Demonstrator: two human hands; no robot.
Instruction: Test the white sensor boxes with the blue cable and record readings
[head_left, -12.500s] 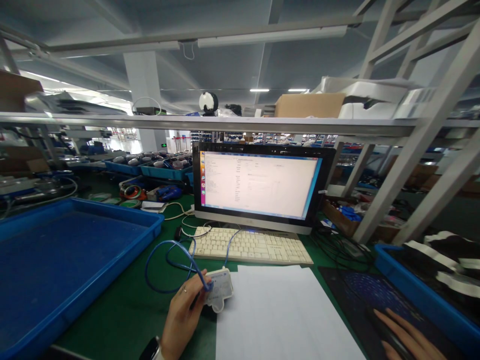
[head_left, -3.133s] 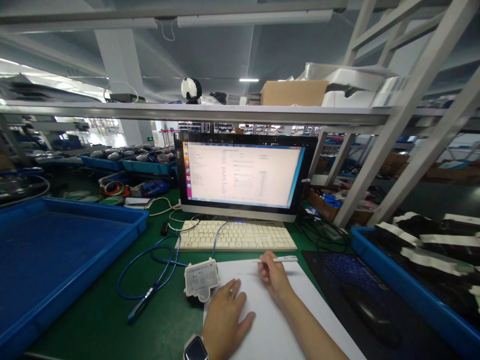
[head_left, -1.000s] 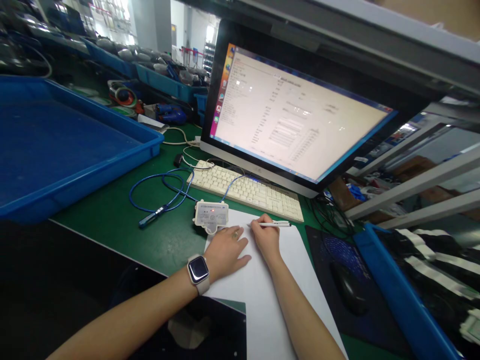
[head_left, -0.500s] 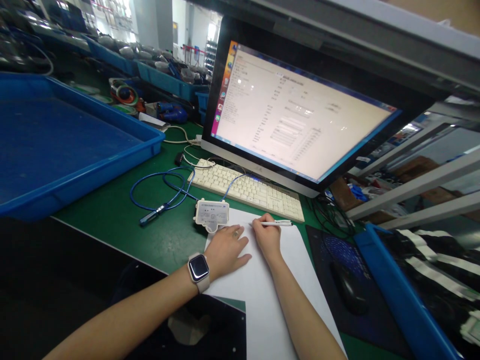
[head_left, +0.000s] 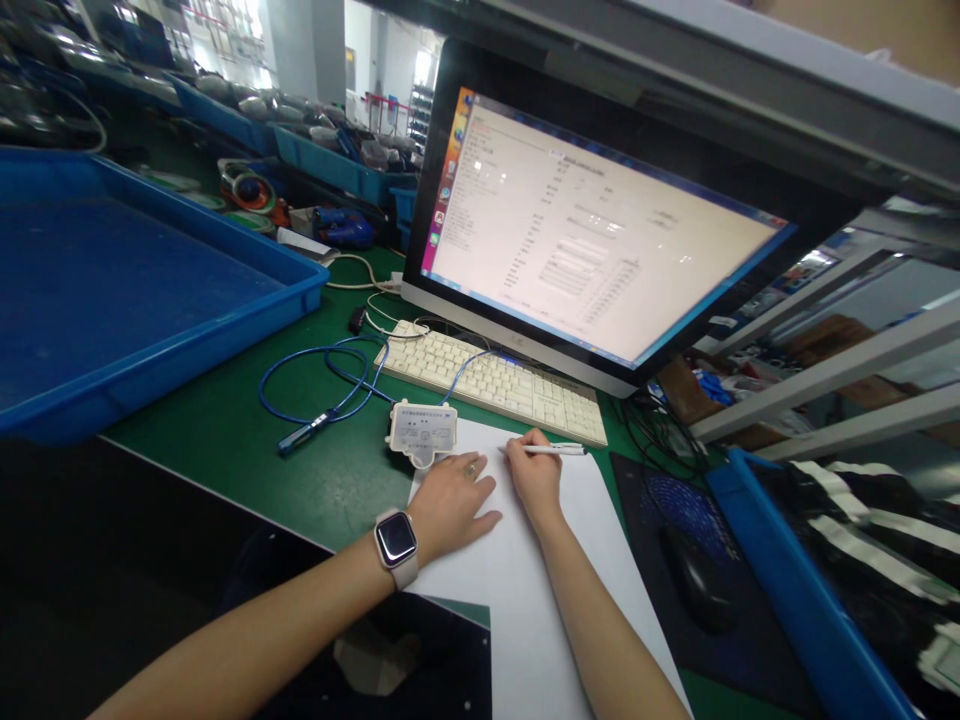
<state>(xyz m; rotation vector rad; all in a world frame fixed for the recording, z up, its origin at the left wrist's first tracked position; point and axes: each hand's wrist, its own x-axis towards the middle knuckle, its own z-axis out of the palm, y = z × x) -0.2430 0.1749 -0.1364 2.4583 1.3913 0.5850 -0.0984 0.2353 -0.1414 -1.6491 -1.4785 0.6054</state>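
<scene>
My right hand (head_left: 534, 478) grips a white pen (head_left: 553, 449) with its tip on a white sheet of paper (head_left: 525, 590) lying on the green bench. My left hand (head_left: 450, 503), with a smartwatch on its wrist, rests flat on the sheet's left side, fingers spread, holding nothing. Just above its fingertips sits a small white device (head_left: 422, 431) with a printed label, joined to a looped blue cable (head_left: 315, 385).
A white keyboard (head_left: 495, 385) and a large lit monitor (head_left: 592, 250) stand behind the paper. A big blue tray (head_left: 112, 290) is at the left. A black mouse (head_left: 694, 590) on a dark pad and another blue bin (head_left: 787, 590) are at the right.
Over the last second the hands have barely moved; the red light seen on the white device a second ago no longer shows. Earlier, my right hand left the mouse and took up the pen.
</scene>
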